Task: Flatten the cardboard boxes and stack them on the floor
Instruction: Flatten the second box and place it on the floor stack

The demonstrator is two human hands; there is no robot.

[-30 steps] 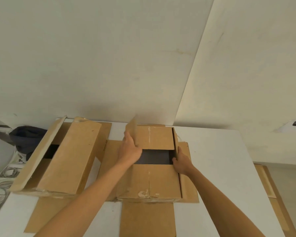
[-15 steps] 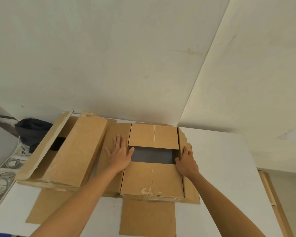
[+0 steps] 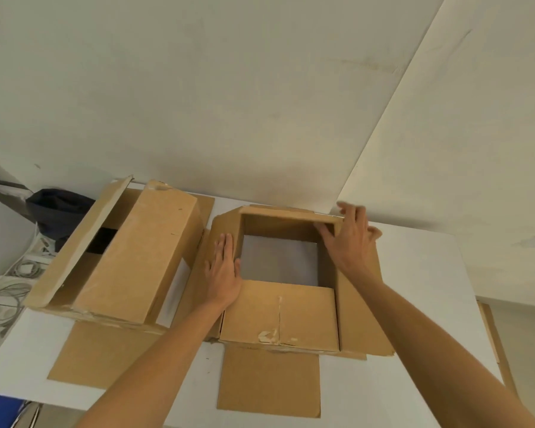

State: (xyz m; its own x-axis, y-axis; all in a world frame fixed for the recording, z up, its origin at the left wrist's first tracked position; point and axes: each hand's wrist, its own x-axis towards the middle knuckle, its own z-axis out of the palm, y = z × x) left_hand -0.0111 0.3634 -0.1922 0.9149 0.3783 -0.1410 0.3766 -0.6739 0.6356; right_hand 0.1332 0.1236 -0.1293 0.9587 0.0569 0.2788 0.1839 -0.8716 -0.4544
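Cardboard: two boxes (image 3: 278, 313) (image 3: 118, 257), two hands (image 3: 223, 273) (image 3: 351, 242) touching one

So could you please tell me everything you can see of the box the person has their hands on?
The box is plain brown cardboard, worn, with torn tape scraps on its near top flap. It sits on the white table, right of a longer box. Both ends are open: the table shows through the middle. Side flaps lie spread outward. The left hand presses flat on the left flap; the right hand grips the raised far flap.
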